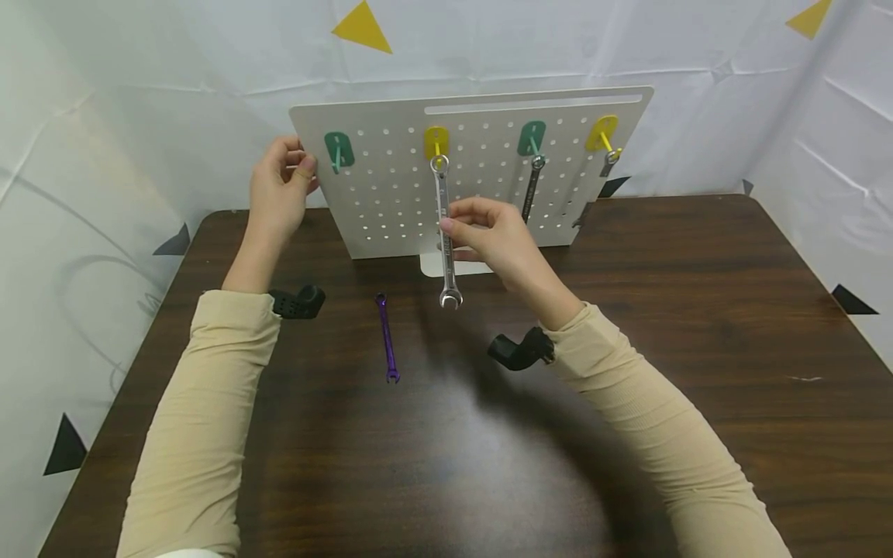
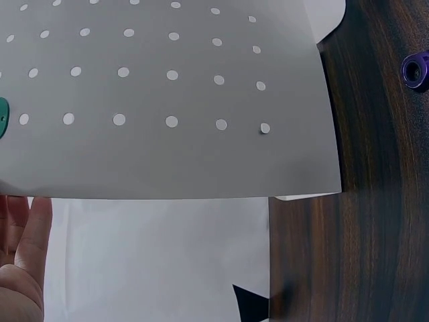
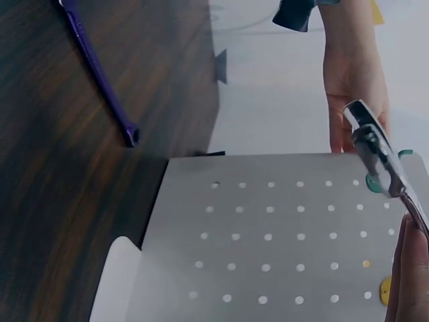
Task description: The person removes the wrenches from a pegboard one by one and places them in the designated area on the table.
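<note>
My right hand (image 1: 491, 232) pinches a silver combination wrench (image 1: 443, 225) midway along its shank. The wrench hangs upright, its ring end at the second hook from the left, a yellow hook (image 1: 436, 142), and its open end down. In the right wrist view the open end of the silver wrench (image 3: 371, 147) shows close up, with only the fingers (image 3: 412, 275) in sight. At the left edge of the grey pegboard (image 1: 391, 209), my left hand (image 1: 279, 186) grips the board, some fingers hidden behind it. A purple combination wrench (image 1: 387, 339) lies on the table before the board.
Dark wrenches hang from the right-hand green hook (image 1: 532, 139) and the far right yellow hook (image 1: 603, 134). The leftmost green hook (image 1: 339, 151) is bare. A white foot (image 1: 432, 266) supports the board on the brown wooden table (image 1: 335, 465). White sheeting (image 1: 209, 46) surrounds the table.
</note>
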